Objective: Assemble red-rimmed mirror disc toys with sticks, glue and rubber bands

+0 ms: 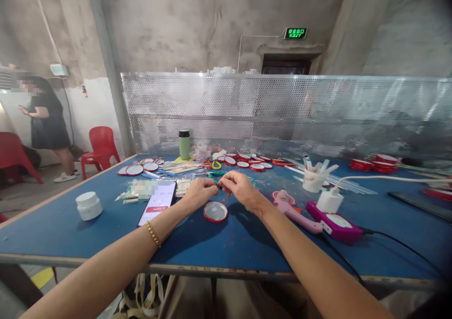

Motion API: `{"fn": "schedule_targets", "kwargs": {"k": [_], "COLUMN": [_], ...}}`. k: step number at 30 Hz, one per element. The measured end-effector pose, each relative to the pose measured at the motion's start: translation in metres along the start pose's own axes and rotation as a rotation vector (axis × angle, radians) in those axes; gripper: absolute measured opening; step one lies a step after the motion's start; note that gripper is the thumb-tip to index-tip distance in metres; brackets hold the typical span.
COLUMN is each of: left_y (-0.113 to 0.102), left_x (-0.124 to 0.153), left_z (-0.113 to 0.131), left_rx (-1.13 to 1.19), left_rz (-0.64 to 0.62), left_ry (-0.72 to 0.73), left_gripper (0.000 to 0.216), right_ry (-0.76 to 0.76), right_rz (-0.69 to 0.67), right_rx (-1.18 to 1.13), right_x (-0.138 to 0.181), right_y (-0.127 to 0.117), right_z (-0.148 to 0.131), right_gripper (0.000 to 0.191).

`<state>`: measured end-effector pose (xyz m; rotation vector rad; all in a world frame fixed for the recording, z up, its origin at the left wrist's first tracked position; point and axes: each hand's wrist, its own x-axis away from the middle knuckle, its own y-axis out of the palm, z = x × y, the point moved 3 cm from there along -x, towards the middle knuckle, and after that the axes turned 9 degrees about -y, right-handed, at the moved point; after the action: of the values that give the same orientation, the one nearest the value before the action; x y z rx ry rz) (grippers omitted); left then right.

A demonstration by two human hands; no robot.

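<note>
My left hand (198,192) and my right hand (239,188) meet over the blue table (70,224), fingertips pinched together on a small thin green piece (219,182) that I cannot make out clearly. Both hands are closed in a pinch. Just in front of them lies a round red-rimmed disc (215,211). A phone (158,201) with a lit screen lies to the left of my left wrist. A pink glue gun (294,209) rests to the right of my right wrist.
A white jar (89,205) stands at left, a green bottle (184,144) at the back. Several red-rimmed discs (247,161), wooden sticks (178,167), a white cup of sticks (313,180), a purple power strip (335,222). Perforated metal screen (282,111) behind. A person (45,121) stands by red chairs (100,149).
</note>
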<state>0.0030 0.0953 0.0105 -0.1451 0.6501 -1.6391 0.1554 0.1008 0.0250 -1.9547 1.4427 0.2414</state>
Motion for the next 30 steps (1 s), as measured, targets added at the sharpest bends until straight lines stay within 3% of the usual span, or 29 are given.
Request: {"fn": "schedule_targets", "kwargs": {"k": [8,14,17,21,25,30], "left_y": [0.000,-0.018,-0.022,-0.013,-0.001,-0.007], "left_x": [0.000,0.001,0.003,0.003,0.006,0.011], "left_z": [0.002,0.012,0.015,0.015,0.018,0.014], "left_rx": [-0.014,-0.069,-0.055,0.024,0.091,-0.218], "left_rz": [-0.040,0.214,0.264,0.131,-0.135,-0.189], "left_ry": [0.026,0.064,0.101,0.155,0.221,0.192], "left_gripper": [0.019,0.023,0.023,0.022,0.032,0.044], "right_ry": [0.165,0.216,0.233,0.156,0.073,0.122], "right_rz": [-0.203,-0.243,-0.309,-0.354,-0.221,-0.113], "right_rx": [-0.348,-0.460,-0.462,-0.428,-0.395,-0.245], "right_x": [0.007,0.006,0.007,0.009,0.007,0.005], "right_y": [0.005,0.000,0.000,-0.001,-0.006,-0.015], "right_z": [-0.001,-0.002,-0.003,-0.010,-0.016,-0.014], "right_gripper": [0.035,0.028,0.024,0.028,0.045,0.062]}}
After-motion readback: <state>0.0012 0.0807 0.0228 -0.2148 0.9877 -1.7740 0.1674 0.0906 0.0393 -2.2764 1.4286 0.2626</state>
